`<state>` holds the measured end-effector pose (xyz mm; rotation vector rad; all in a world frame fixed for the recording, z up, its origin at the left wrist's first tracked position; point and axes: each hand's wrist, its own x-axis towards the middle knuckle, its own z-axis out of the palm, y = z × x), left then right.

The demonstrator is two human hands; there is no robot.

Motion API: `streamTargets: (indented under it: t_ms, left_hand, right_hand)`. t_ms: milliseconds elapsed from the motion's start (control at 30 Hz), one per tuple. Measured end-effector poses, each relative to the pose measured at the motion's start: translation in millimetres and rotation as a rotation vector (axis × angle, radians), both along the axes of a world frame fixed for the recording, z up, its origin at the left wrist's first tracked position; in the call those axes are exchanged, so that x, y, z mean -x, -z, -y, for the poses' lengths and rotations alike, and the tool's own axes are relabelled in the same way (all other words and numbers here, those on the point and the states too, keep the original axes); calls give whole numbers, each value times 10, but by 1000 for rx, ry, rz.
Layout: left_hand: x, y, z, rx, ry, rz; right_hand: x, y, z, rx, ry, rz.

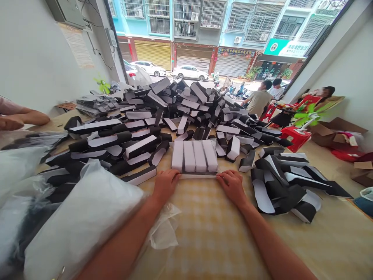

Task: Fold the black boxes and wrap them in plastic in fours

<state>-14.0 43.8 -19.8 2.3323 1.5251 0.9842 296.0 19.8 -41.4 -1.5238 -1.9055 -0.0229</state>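
Note:
A clear plastic bag (194, 156) lies flat on the table straight ahead, with several white blocks side by side in it and dark strips between them. My left hand (166, 182) pinches the near left corner of the bag, its fingers closed. At the near right corner, my right hand (232, 184) closes its thumb and fingers on the edge in the same way. A pale strip of the bag's near edge stretches between both hands. Beyond the bag spreads a large heap of black-and-white folded card pieces (142, 144).
Filled white plastic bags (87, 217) stand at my left, beside a loose plastic scrap (166, 229). A smaller pile of card pieces (285, 182) lies on the right. Another person's arm (25, 114) rests at the far left. Several people sit near a red fan (295, 136).

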Motion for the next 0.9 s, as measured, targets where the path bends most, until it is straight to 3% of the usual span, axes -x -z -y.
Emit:
streamTargets:
  t_ms: [333, 667, 900]
  left_hand:
    - [-14, -29, 12, 103, -158, 133]
    - [-79, -101, 50, -131, -144, -303]
    - [-138, -85, 103, -93, 82, -462]
  right_hand:
    - [10, 94, -121, 45, 143, -106]
    - [97, -37, -27, -23, 265, 150]
    - [114, -83, -3, -54, 55, 428]
